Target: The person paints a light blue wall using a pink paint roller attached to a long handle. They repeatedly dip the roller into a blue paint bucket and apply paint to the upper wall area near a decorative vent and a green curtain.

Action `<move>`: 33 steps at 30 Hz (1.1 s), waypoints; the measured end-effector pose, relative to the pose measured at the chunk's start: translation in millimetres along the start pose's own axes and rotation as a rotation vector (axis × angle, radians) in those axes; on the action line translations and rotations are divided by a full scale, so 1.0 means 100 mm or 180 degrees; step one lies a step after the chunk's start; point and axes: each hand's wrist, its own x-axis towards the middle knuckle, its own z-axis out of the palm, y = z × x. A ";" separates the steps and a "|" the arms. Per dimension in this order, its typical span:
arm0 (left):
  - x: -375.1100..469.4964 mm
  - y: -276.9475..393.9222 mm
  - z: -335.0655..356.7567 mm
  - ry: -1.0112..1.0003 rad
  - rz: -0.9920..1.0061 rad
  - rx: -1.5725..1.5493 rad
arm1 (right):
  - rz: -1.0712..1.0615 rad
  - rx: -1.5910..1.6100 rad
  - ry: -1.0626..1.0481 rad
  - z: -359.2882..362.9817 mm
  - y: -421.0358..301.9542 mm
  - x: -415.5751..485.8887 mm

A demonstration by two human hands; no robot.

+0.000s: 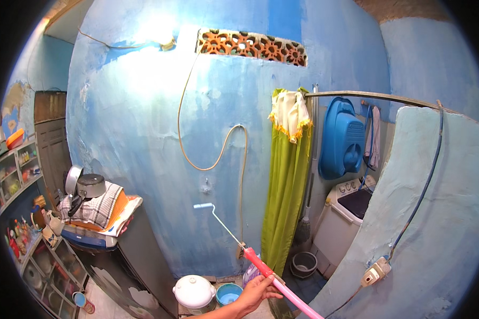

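My left hand [260, 293] grips a pink pole, with the thumb on top and the fingers curled round its side. The pole is the extended handle of a small paint roller [202, 206], and its lower end runs out of view at the bottom. A thin, bent metal frame [225, 226] joins the white roller sleeve to the pole's red upper end. The roller is in front of a patchy blue wall [155, 159]; I cannot tell whether it touches. My right hand is out of view. Left of my forearm sits a blue tub [229, 293] with light-blue contents.
A white lidded pot [194, 292] stands by the tub. Left is a refrigerator [143, 247] with pans and cloths on top. A loose cable [181, 131] hangs on the wall. A green curtain [281, 191], a washing machine [345, 223] and a socket [376, 272] are on the right.
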 end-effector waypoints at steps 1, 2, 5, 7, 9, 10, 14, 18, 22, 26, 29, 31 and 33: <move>-0.03 0.12 0.09 0.0075 0.0060 0.0147 | 0.0005 0.0103 -0.0050 0.02 0.04 -0.01; -0.07 0.24 0.20 0.0149 0.0119 0.0294 | 0.0011 0.0207 -0.0102 0.05 0.09 -0.01; -0.10 0.53 0.44 0.0280 0.0413 0.0635 | -0.0114 0.0533 -0.0179 0.23 0.31 0.07; -0.06 0.67 0.55 0.0274 0.0620 0.0935 | -0.0192 0.0811 -0.0236 0.35 0.43 0.12; 0.02 0.81 0.62 0.0225 0.0788 0.1122 | -0.0268 0.1090 -0.0347 0.44 0.54 0.19; 0.07 0.89 0.65 0.0198 0.0859 0.1225 | -0.0353 0.1210 -0.0370 0.50 0.61 0.22; 0.28 1.25 0.83 -0.0001 0.1172 0.1518 | -0.0628 0.1526 -0.0366 0.67 0.79 0.38; 0.58 1.58 1.04 -0.0274 0.1423 0.1784 | -0.0535 0.1942 -0.0231 1.07 1.13 0.60; 0.89 1.93 1.21 -0.0399 0.1697 0.1958 | -0.0649 0.2158 0.0212 1.29 1.18 0.73; 1.26 2.35 1.37 -0.0496 0.1879 0.2151 | -0.0732 0.2210 0.0737 1.58 1.26 0.85; 1.55 2.69 1.46 -0.0523 0.2038 0.2344 | -0.0685 0.2115 0.0853 1.96 1.57 1.00; 1.71 2.90 1.55 -0.0556 0.2088 0.2409 | -0.0635 0.1985 0.0868 2.12 1.68 1.07; 1.87 3.07 1.67 -0.0476 0.2143 0.2487 | -0.0702 0.1917 0.1093 2.19 1.59 1.16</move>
